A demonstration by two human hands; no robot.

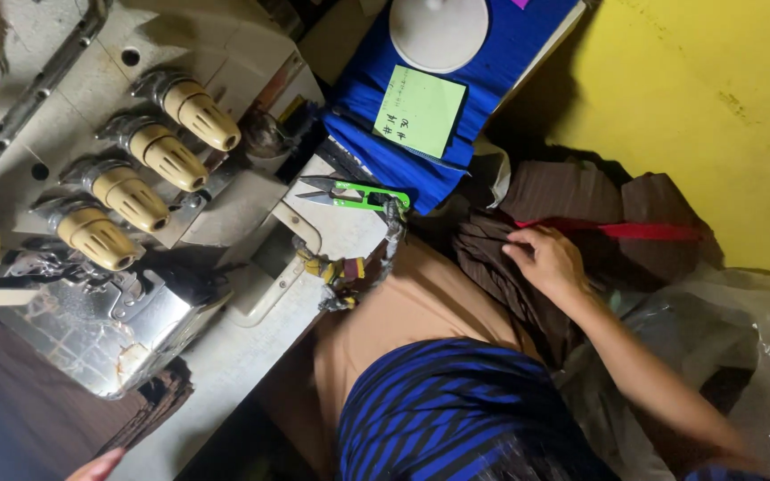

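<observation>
Brown fabric pieces (528, 267) under the flat, open right hand (547, 258) could slide off the pile's edge; left hand (95, 465) barely shows, grip unclear.

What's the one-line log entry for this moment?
right hand: on brown fabric pile | left hand: at table edge, mostly out of view | green thread snips: idle on sewing machine table

A pale grey sewing machine (135, 178) with four cream tension knobs (149, 169) stands on its table, green thread snips (354, 194) lying beside folded blue cloth (456, 98) bearing a green sticky note (421, 110), against a yellow wall (706, 107).
</observation>
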